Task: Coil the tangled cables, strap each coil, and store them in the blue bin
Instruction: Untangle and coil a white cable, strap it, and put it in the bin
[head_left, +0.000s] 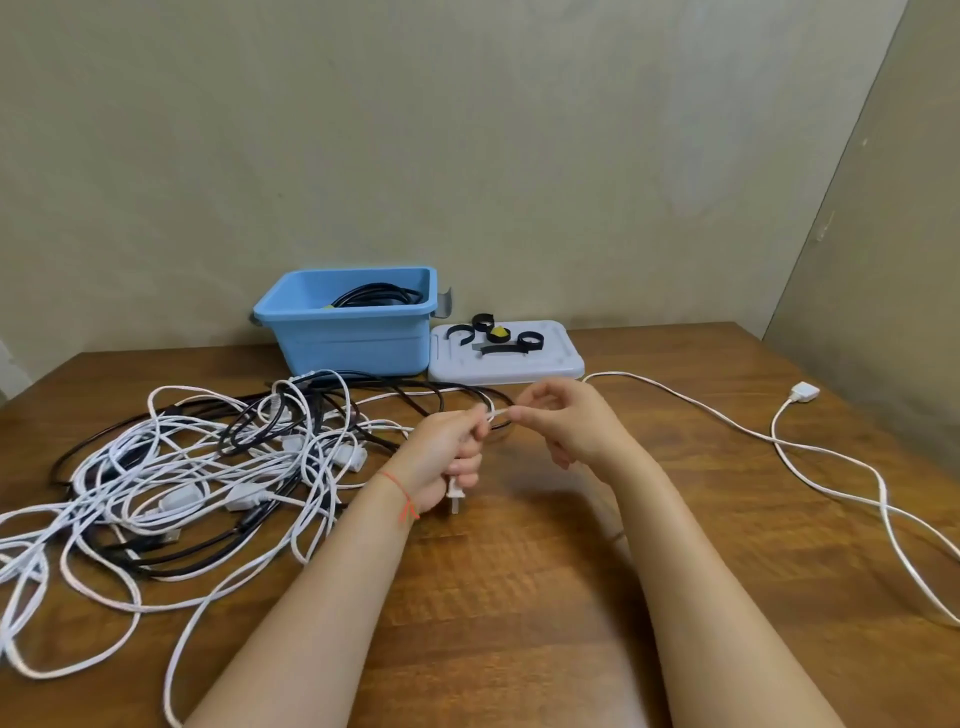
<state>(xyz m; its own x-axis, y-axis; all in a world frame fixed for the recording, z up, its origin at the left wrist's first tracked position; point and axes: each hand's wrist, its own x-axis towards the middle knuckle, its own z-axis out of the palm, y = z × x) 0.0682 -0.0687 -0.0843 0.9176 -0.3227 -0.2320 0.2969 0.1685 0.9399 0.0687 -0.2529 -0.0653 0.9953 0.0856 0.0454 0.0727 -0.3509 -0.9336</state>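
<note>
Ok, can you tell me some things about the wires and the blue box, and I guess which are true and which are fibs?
1. The blue bin already has a black coiled cable inside. True.
2. The black straps are lying on the floor. False: they lie on the grey lid beside the bin.
3. The left hand grips a white plug. True.
4. The right hand is resting flat on the table. False: it pinches a white cable.
5. The tangled pile sits to the right of the hands. False: it is on the left.
</note>
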